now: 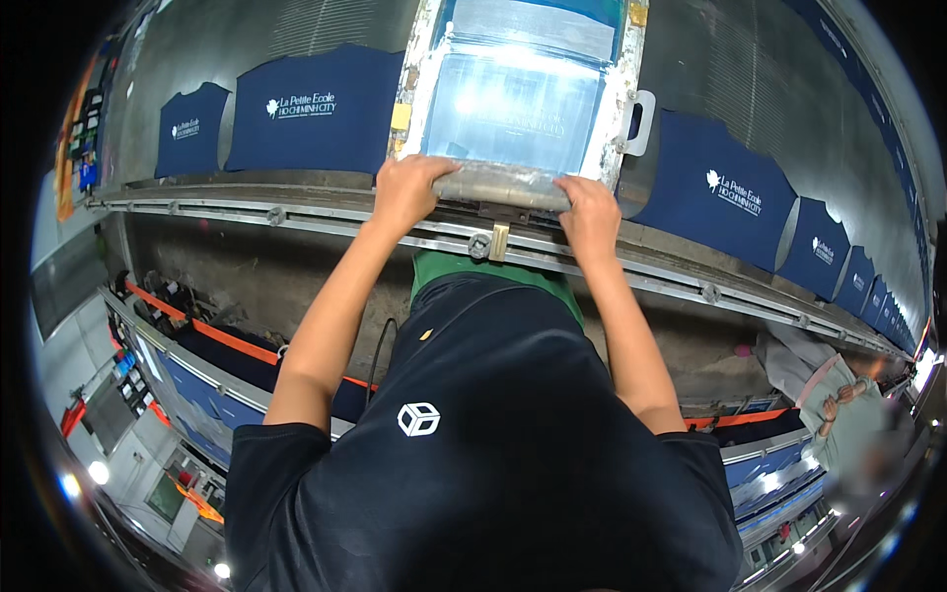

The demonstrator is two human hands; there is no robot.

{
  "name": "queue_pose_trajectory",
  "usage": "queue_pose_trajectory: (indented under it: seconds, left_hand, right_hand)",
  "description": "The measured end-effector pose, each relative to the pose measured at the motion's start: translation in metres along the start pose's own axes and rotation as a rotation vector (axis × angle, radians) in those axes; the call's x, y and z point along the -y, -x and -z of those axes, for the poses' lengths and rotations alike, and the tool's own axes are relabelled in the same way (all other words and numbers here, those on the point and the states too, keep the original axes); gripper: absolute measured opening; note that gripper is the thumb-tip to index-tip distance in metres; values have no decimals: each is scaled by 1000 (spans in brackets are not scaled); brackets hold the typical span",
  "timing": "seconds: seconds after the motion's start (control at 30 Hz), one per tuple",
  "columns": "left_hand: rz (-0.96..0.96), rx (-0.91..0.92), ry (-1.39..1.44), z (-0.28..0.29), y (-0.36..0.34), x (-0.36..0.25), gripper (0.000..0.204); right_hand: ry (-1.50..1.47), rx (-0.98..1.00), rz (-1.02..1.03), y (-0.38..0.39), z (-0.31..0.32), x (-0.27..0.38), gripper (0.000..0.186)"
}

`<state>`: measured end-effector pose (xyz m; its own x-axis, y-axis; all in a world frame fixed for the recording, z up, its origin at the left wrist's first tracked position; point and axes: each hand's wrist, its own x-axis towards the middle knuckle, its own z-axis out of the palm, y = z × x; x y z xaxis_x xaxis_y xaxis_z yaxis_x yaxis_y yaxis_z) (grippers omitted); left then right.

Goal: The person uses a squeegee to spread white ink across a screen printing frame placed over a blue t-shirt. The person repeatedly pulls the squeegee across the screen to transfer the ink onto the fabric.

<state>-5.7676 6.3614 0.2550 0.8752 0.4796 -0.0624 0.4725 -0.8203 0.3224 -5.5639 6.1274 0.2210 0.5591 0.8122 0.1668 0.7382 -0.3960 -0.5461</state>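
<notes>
your left hand [406,189] and right hand [590,215] both curl tight around the squeegee [501,185], one near each end, so the pressure looks spread evenly across its width. the squeegee lies at the near edge of the screen [513,109], between your hands and touching both. the screen sits flat over a navy shirt on the counter [296,192], more shirts [314,109] laid flat in a row along it to either side. a person [838,409] stands at far right.
</notes>
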Motion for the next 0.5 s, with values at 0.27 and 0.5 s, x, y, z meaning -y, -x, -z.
queue_pose_trajectory:
  seconds: [0.27,0.5]
  left_hand:
    - [-50,309,-68,69,-26,-13,40]
    - [-108,226,-101,79,-244,19,46]
  right_hand:
    - [-22,282,-13,-25,54,15,34]
    - [130,252,-121,-226,62,-53,51]
